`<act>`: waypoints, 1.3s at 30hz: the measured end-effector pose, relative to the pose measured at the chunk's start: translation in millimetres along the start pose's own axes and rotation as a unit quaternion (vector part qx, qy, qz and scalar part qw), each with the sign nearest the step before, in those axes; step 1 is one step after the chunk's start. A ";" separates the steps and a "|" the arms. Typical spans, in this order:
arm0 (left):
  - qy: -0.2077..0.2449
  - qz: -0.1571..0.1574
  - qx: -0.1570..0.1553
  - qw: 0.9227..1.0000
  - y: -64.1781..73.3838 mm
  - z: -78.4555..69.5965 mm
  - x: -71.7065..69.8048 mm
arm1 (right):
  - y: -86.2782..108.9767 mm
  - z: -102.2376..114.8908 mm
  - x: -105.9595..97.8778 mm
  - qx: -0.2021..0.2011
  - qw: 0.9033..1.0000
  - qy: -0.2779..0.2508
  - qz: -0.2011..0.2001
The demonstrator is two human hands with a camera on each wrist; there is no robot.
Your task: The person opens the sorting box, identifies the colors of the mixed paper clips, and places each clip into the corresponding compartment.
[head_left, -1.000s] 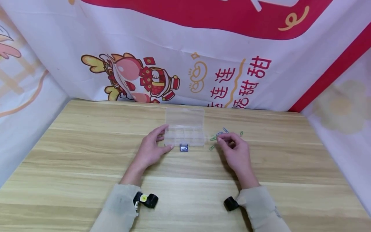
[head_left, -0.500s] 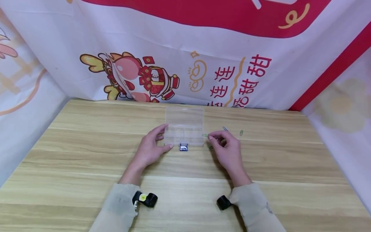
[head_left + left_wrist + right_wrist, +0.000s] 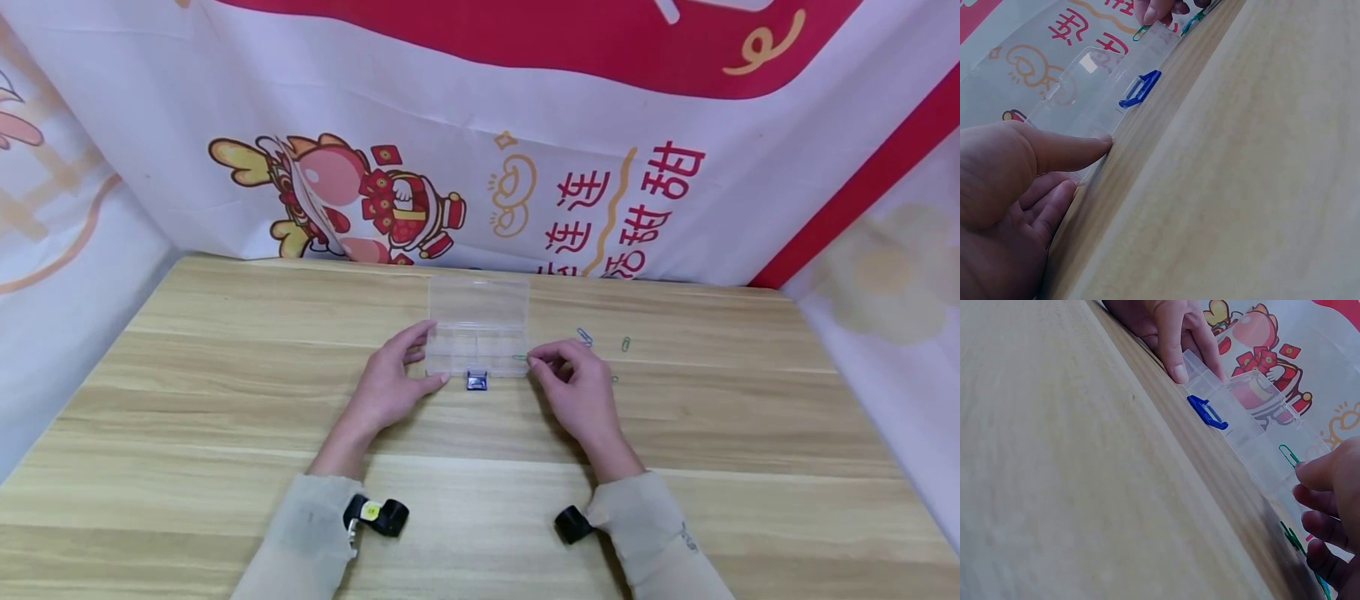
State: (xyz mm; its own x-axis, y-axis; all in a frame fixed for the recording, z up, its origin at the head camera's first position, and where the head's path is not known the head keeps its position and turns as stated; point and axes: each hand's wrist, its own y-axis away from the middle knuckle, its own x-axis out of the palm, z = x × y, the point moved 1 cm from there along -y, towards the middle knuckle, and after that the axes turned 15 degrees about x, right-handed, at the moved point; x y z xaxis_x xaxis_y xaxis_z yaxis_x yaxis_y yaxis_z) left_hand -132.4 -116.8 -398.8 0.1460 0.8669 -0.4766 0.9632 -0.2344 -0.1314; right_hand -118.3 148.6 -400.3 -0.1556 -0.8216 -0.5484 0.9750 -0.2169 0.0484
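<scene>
A clear compartment box stands on the wooden table with its lid raised at the back. A blue latch sits at its front edge. My left hand grips the box's left end, thumb at the front corner and fingers along the side. Between thumb and forefinger, my right hand pinches a green paper clip, which overlaps the box's right end in the head view. Beneath that hand, more green clips lie beside the box, partly hidden by its fingers.
Blue paper clips and a green paper clip lie on the table right of the box. A printed cloth hangs behind the table's back edge.
My right hand has moved left from the scattered clips to the box's right end, bringing a green paper clip with it. The left hand and box have stayed in place.
</scene>
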 end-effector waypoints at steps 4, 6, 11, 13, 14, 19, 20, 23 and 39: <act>0.000 0.000 0.000 1.000 0.3 -0.3 -0.2 | 1.4 1.3 0.2 -0.003 1.000 -0.003 0.003; 0.000 0.001 -0.001 1.000 0.2 -0.3 -0.4 | 1.9 1.8 0.7 -0.005 1.000 -0.003 0.005; -0.002 -0.002 -0.004 1.000 -0.5 0.3 -1.2 | 1.8 2.1 3.0 -0.009 1.000 0.003 0.010; -0.002 -0.003 -0.002 1.000 -0.5 0.5 -1.6 | 1.6 2.5 3.6 -0.006 1.000 0.005 0.011; -0.001 -0.004 -0.003 1.000 -0.5 0.5 -1.9 | 1.5 2.8 3.9 -0.004 1.000 0.007 0.012; 0.002 -0.003 -0.008 1.000 0.5 0.2 -2.4 | 1.8 4.6 4.3 0.006 1.000 0.007 0.014; 0.002 -0.002 -0.010 1.000 0.7 0.0 -2.2 | 2.0 4.8 4.3 0.009 1.000 0.006 0.014; 0.002 0.000 -0.008 1.000 0.9 -0.4 -1.6 | 2.7 5.1 4.1 0.013 1.000 0.004 0.012; 0.004 0.003 -0.003 1.000 0.6 0.2 -1.4 | 4.5 3.7 4.0 0.009 1.000 0.012 0.001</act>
State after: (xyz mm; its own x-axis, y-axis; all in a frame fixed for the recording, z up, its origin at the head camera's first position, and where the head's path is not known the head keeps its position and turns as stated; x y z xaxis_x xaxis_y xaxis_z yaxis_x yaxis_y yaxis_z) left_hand -132.1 -118.2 -398.4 0.1534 0.8688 -0.4708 0.9638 -0.2367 -0.1229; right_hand -115.1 142.4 -399.2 -0.1496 -0.8087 -0.5688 0.9722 -0.2252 0.0646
